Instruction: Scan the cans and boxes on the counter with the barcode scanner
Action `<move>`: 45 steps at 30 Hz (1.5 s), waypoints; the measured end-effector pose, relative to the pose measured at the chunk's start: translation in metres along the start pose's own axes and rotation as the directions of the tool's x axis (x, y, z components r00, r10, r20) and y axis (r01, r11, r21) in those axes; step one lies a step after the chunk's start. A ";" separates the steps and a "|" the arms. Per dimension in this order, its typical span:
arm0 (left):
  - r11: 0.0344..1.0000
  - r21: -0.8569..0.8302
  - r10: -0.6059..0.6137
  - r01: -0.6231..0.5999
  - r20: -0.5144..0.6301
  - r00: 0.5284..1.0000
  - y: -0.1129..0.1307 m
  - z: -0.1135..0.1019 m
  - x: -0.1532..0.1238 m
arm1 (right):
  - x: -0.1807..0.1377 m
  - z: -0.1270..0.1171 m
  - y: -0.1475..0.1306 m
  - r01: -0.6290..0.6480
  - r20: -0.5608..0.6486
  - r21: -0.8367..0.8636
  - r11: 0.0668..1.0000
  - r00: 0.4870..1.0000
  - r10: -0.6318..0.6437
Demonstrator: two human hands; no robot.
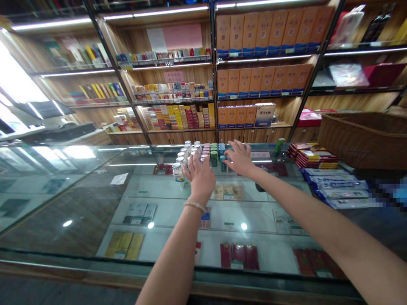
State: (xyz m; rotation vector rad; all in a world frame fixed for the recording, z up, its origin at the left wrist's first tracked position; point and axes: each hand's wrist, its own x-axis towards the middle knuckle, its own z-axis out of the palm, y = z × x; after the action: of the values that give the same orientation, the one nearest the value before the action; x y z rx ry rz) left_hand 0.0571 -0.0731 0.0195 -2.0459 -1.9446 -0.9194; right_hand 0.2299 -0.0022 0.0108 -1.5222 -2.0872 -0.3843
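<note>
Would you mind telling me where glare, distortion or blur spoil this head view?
Head view: daylight blows out the upper left; ceiling lamps glint on the glass counter; shelf posts bow outward from wide-angle distortion; a pixelated patch sits at the right edge below the wicker basket; the left hand, right hand and small bottles stay reasonably sharp.

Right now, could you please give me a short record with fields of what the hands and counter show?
Setting: shop, glass counter
Left hand: fingers against the small bottles; grip unclear
Right hand: open, on the coloured bottles
Right of the bottles: stacked cartons, wicker basket
Behind: shelves of orange boxes
</note>
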 end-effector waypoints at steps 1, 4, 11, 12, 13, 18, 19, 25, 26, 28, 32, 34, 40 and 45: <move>1.000 -0.004 -0.003 0.003 0.003 1.000 0.000 0.000 0.000 | 0.000 0.000 0.000 -0.007 -0.011 0.004 1.000 1.000 0.007; 1.000 -0.013 -0.007 0.007 0.016 1.000 0.001 -0.002 0.001 | -0.002 0.000 -0.002 -0.007 -0.029 0.011 1.000 1.000 0.008; 1.000 -0.009 0.004 -0.004 0.023 1.000 0.002 -0.006 0.000 | -0.013 0.007 -0.010 -0.071 0.073 -0.041 0.997 0.995 0.074; 1.000 -0.011 0.008 -0.007 0.020 1.000 0.003 -0.006 0.000 | -0.014 0.008 -0.011 -0.077 0.068 -0.052 0.996 0.994 0.081; 1.000 -0.012 0.008 -0.007 0.017 1.000 0.003 -0.006 0.000 | -0.015 0.010 -0.013 -0.084 0.057 -0.064 0.994 0.995 0.088; 1.000 -0.006 -0.002 0.002 0.003 1.000 0.002 -0.005 0.001 | -0.014 0.016 -0.021 -0.122 0.007 -0.113 0.986 0.992 0.124; 1.000 -0.002 0.000 0.000 0.002 1.000 0.002 -0.005 0.000 | -0.013 0.017 -0.023 -0.129 0.003 -0.115 0.985 0.991 0.130; 0.995 0.087 0.052 -0.054 0.033 0.998 -0.004 0.005 -0.003 | -0.007 0.024 -0.025 -0.161 -0.010 -0.083 0.984 0.987 0.160; 0.992 0.105 0.066 -0.071 0.052 0.996 -0.005 0.007 -0.004 | -0.006 0.025 -0.025 -0.169 -0.007 -0.078 0.982 0.986 0.169; 0.987 0.128 0.090 -0.102 0.091 0.992 -0.006 0.013 -0.006 | -0.004 0.026 -0.025 -0.188 0.004 -0.075 0.979 0.982 0.189; 0.979 0.137 0.132 -0.149 0.127 0.983 -0.006 0.022 -0.009 | 0.001 0.027 -0.026 -0.222 0.031 -0.076 0.972 0.974 0.224; 0.977 0.135 0.147 -0.164 0.129 0.981 -0.005 0.025 -0.010 | 0.003 0.027 -0.026 -0.227 0.035 -0.075 0.971 0.973 0.230; 0.981 0.129 0.132 -0.146 0.108 0.985 -0.004 0.023 -0.010 | 0.006 0.031 -0.024 -0.229 0.035 -0.065 0.971 0.972 0.232; 0.982 0.126 0.127 -0.142 0.123 0.984 -0.001 0.016 -0.009 | 0.007 0.022 -0.026 -0.225 0.066 -0.050 0.973 0.971 0.228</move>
State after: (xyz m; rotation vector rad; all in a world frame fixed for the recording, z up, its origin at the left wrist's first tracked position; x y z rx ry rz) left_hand 0.0618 -0.0723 0.0015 -2.1631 -1.8393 -0.6366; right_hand 0.1981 0.0062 -0.0014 -1.8004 -1.9409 -0.2935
